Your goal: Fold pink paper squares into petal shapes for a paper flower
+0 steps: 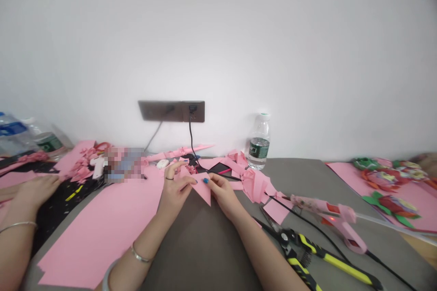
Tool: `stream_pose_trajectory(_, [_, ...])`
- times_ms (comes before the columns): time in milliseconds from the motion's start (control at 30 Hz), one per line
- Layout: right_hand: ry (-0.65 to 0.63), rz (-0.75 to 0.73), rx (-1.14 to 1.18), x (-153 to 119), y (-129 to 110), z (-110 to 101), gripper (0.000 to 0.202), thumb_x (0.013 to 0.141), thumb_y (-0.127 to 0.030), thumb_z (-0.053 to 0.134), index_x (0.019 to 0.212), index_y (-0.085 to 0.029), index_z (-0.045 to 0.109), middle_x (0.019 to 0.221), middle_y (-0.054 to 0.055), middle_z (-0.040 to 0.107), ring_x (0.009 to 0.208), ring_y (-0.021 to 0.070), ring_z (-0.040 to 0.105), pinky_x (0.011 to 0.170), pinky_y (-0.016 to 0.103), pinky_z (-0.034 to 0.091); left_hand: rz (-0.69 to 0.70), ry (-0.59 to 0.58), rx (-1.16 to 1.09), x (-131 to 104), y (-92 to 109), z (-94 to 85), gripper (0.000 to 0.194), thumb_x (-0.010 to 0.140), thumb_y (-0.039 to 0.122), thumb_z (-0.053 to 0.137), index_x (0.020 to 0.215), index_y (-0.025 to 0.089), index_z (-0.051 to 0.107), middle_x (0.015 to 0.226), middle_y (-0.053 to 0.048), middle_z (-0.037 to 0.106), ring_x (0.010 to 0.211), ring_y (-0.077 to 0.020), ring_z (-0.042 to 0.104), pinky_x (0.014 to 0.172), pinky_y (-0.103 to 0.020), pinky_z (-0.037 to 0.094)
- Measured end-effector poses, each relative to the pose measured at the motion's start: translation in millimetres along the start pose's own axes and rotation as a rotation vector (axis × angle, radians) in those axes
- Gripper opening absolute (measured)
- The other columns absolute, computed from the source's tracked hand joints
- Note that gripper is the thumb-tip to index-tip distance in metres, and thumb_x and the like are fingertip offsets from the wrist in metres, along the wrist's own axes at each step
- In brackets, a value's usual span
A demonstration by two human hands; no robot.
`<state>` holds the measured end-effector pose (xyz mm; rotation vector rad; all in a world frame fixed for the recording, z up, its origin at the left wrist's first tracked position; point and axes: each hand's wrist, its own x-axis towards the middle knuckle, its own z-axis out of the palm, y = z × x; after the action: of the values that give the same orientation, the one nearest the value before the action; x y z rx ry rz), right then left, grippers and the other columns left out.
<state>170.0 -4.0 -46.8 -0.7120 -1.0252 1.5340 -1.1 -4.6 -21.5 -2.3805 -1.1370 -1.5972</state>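
Paper (204,191), pink and small, is what I have at the centre of my view, held above the grey worktop (201,250) with one sharp corner pointing down. The left hand (179,185) pinches its left side between thumb and fingers, and the right hand (220,192) grips the upper right edge, its blue-nailed thumb lying on the near face. The piece looks folded, though the fingers cover too much of it for me to be sure.

Left of the left forearm, which wears a silver bracelet (140,254), I see a large pink sheet (109,236) lying flat. Farther left, another person's hand (37,193) rests near more pink paper.

Just beyond the right hand I make out a crumpled pink paper shape (254,185), and behind it a clear bottle (259,145) stands upright near the wall. To the right, a pink glue gun (336,218) lies on its side with a small red light showing, and nearer me are shears (290,241) with yellow-and-black handles spread apart. Colourful paper flowers (382,178) sit on a pink sheet at the far right. A black cable (191,134) drops from the wall socket panel (160,111).
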Motion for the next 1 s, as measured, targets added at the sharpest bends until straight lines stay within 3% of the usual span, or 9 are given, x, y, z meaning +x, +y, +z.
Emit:
stream_pose_trajectory(200, [0.051, -0.07, 0.109, 2.1, 1.8, -1.8, 0.027, 0.069, -0.039, 0.08, 0.083, -0.022, 0.064, 0.079, 0.0, 0.067, 0.075, 0.0181, 0.061, 0.076, 0.03, 0.047, 0.0, -0.114, -0.142, -4.7, -3.5, 3.9, 0.024, 0.088, 0.01, 0.057, 0.079, 0.025, 0.073, 0.146, -0.003, 0.038, 0.134, -0.0276, 0.037, 0.097, -0.041, 0.044])
stream_pose_trajectory(300, [0.117, -0.113, 0.081, 3.1, 5.9, -2.3, 0.029, 0.067, -0.038, 0.08, 0.082, -0.021, 0.062, 0.078, 0.0, 0.067, 0.074, 0.0183, 0.061, 0.075, 0.03, 0.047, -0.112, -0.115, -0.26, -6.9, -4.6, 3.4, 0.026, 0.093, 0.013, 0.048, 0.099, 0.025, 0.07, 0.146, -0.007, 0.038, 0.133, -0.0262, 0.041, 0.101, -0.042, 0.044])
stream_pose_trajectory(367, [0.152, -0.144, 0.054, 2.4, 8.4, -2.1, 0.028, 0.068, -0.038, 0.079, 0.081, -0.021, 0.06, 0.078, -0.001, 0.065, 0.073, 0.0174, 0.059, 0.073, 0.029, 0.046, -0.284, -0.085, -0.406, -7.6, -4.0, 3.0, 0.026, 0.096, 0.019, 0.044, 0.116, 0.024, 0.06, 0.135, -0.012, 0.05, 0.116, -0.0223, 0.056, 0.093, -0.039, 0.05])
stream_pose_trajectory(433, [0.158, -0.164, 0.028, 0.5, 9.6, -1.3, 0.027, 0.068, -0.036, 0.078, 0.078, -0.022, 0.058, 0.075, -0.002, 0.062, 0.071, 0.0158, 0.057, 0.071, 0.027, 0.044, -0.463, -0.129, -0.563, -8.2, -1.9, 3.7, 0.025, 0.095, 0.03, 0.046, 0.117, 0.021, 0.054, 0.108, -0.009, 0.062, 0.084, -0.0174, 0.065, 0.073, -0.031, 0.056])
stream_pose_trajectory(500, [0.149, -0.178, 0.004, -2.3, 9.0, 0.1, 0.027, 0.069, -0.035, 0.078, 0.074, -0.022, 0.055, 0.071, -0.004, 0.058, 0.068, 0.0145, 0.054, 0.068, 0.026, 0.042, -0.575, -0.228, -0.642, -8.8, 1.9, 6.0, 0.027, 0.09, 0.038, 0.054, 0.108, 0.018, 0.055, 0.083, -0.003, 0.061, 0.06, -0.0137, 0.061, 0.055, -0.025, 0.053])
stream_pose_trajectory(567, [0.128, -0.186, -0.017, -5.2, 7.1, 1.8, 0.026, 0.07, -0.034, 0.077, 0.071, -0.022, 0.055, 0.069, -0.004, 0.056, 0.066, 0.0141, 0.053, 0.067, 0.026, 0.042, -0.628, -0.275, -0.616, -9.2, 6.5, 9.1, 0.026, 0.083, 0.038, 0.062, 0.097, 0.016, 0.058, 0.076, 0.0, 0.058, 0.051, -0.0113, 0.057, 0.048, -0.022, 0.048])
stream_pose_trajectory(767, [0.086, -0.193, -0.047, -7.2, 3.9, 1.4, 0.021, 0.071, -0.036, 0.076, 0.08, -0.021, 0.063, 0.078, 0.0, 0.065, 0.074, 0.0179, 0.058, 0.072, 0.029, 0.045, -0.66, -0.287, -0.534, -9.8, 11.2, 14.2, 0.021, 0.08, 0.034, 0.064, 0.093, 0.017, 0.06, 0.078, 0.001, 0.06, 0.054, -0.0118, 0.057, 0.051, -0.023, 0.048])
stream_pose_trajectory(900, [0.139, -0.218, -0.044, -5.8, 5.6, -4.5, 0.019, 0.071, -0.035, 0.076, 0.08, -0.022, 0.065, 0.078, 0.0, 0.065, 0.075, 0.0177, 0.058, 0.074, 0.029, 0.045, -0.612, -0.323, -0.644, -8.9, 7.7, 12.1, 0.022, 0.083, 0.031, 0.06, 0.1, 0.017, 0.059, 0.082, -0.001, 0.062, 0.065, -0.0149, 0.062, 0.061, -0.026, 0.053])
stream_pose_trajectory(1000, [0.18, -0.225, -0.043, -6.7, 5.3, -6.7, 0.015, 0.07, -0.032, 0.075, 0.078, -0.022, 0.066, 0.08, 0.0, 0.066, 0.078, 0.0184, 0.059, 0.075, 0.029, 0.045, -0.559, -0.304, -0.682, -5.8, 6.7, 8.4, 0.012, 0.083, 0.023, 0.056, 0.092, 0.017, 0.06, 0.081, -0.001, 0.061, 0.065, -0.0136, 0.063, 0.065, -0.026, 0.052])
